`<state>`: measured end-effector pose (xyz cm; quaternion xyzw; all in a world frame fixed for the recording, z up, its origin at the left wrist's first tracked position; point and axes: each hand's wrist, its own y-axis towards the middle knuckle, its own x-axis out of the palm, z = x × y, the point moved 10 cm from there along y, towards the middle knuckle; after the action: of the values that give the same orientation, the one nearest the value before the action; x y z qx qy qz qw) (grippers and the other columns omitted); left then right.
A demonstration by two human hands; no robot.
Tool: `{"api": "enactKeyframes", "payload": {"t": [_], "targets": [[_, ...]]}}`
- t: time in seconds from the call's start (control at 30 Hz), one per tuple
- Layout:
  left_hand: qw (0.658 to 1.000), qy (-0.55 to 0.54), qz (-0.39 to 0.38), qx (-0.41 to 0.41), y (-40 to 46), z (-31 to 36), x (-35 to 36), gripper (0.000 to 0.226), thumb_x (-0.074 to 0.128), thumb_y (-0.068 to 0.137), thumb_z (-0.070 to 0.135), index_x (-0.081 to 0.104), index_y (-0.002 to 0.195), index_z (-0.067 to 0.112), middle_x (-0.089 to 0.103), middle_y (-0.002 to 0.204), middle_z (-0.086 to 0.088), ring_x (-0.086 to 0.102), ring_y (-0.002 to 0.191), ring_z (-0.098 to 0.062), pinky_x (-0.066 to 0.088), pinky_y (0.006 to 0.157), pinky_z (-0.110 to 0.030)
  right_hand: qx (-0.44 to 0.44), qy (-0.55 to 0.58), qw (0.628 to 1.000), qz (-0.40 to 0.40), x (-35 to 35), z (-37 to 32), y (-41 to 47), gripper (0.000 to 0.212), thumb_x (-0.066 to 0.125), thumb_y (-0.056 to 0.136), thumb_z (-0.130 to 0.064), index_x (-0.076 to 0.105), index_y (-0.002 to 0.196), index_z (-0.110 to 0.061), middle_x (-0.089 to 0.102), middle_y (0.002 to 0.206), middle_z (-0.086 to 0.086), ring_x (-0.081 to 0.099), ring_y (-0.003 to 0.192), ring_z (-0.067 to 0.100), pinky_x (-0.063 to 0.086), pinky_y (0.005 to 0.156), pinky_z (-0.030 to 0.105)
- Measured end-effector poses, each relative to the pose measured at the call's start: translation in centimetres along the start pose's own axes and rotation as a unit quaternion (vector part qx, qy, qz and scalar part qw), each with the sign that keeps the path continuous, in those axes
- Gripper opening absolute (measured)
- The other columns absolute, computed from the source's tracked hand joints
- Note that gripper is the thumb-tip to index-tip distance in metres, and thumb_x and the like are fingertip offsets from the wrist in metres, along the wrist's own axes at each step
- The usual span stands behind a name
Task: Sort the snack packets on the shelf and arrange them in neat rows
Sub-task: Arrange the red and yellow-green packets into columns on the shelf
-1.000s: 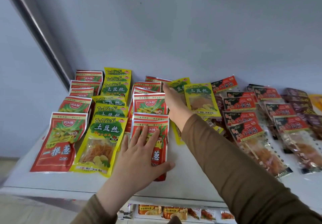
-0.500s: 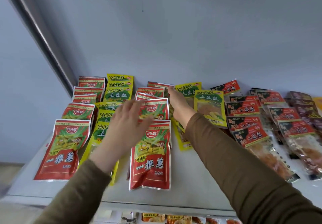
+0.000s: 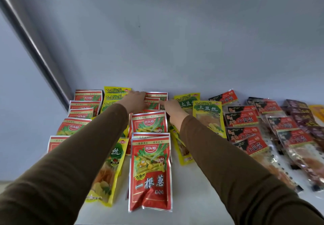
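The front red packet (image 3: 150, 172) lies lengthwise, top toward the wall; behind it, left hand (image 3: 135, 102) and right hand (image 3: 172, 108) touch the rear red packets (image 3: 155, 100), finger spread unclear

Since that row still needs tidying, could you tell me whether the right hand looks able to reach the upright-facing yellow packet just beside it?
Probably yes. The right hand sits just left of the yellow packet, whose face lies uncovered on the shelf, with nothing between them.
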<state>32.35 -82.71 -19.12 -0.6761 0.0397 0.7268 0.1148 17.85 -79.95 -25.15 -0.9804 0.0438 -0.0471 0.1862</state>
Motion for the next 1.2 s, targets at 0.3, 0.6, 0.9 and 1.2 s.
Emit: {"api": "enactKeyframes", "payload": {"t": [0.3, 0.6, 0.9, 1.2], "targets": [[0.976, -0.195, 0.1, -0.006, -0.4, -0.8, -1.5, 0.012, 0.067, 0.098, 0.026, 0.066, 0.102, 0.015, 0.067, 0.104, -0.007, 0.062, 0.076, -0.018, 0.046, 0.061, -0.028, -0.048, -0.031, 0.997, -0.059, 1.0, -0.5, 0.9, 0.029, 0.063, 0.098, -0.006, 0.062, 0.126, -0.001, 0.071, 0.118, 0.019, 0.071, 0.089, 0.03, 0.058, 0.071, 0.036], [0.993, -0.001, 0.083, 0.082, -2.9, 1.0, -3.1, 0.027, 0.073, 0.09, 0.05, 0.068, 0.104, 0.027, 0.065, 0.101, 0.007, 0.057, 0.095, -0.016, 0.047, 0.078, -0.032, -0.091, -0.008, 0.995, -0.04, 1.1, -2.0, 1.4, 0.012, 0.062, 0.099, -0.009, 0.067, 0.102, -0.019, 0.075, 0.101, 0.003, 0.074, 0.075, 0.015, 0.056, 0.058, 0.027], [0.992, -0.083, 0.096, -0.007, -1.6, -1.9, -2.7, 0.024, 0.071, 0.093, 0.039, 0.062, 0.075, 0.026, 0.067, 0.085, 0.005, 0.061, 0.073, -0.014, 0.044, 0.059, -0.027, -0.059, 0.027, 0.997, -0.044, 1.0, -1.3, 1.4, 0.013, 0.061, 0.101, -0.021, 0.07, 0.107, -0.014, 0.077, 0.099, 0.008, 0.076, 0.086, 0.027, 0.059, 0.072, 0.035], [0.979, -0.113, 0.168, -0.009, -6.0, -2.1, -5.4, 0.045, 0.077, 0.089, 0.04, 0.057, 0.125, 0.021, 0.058, 0.115, 0.0, 0.059, 0.102, -0.021, 0.054, 0.082, -0.038, -0.125, -0.068, 0.988, -0.055, -0.1, -3.0, -1.0, 0.033, 0.052, 0.103, -0.038, 0.065, 0.112, -0.009, 0.075, 0.099, 0.002, 0.073, 0.093, 0.02, 0.055, 0.085, 0.038]]}}
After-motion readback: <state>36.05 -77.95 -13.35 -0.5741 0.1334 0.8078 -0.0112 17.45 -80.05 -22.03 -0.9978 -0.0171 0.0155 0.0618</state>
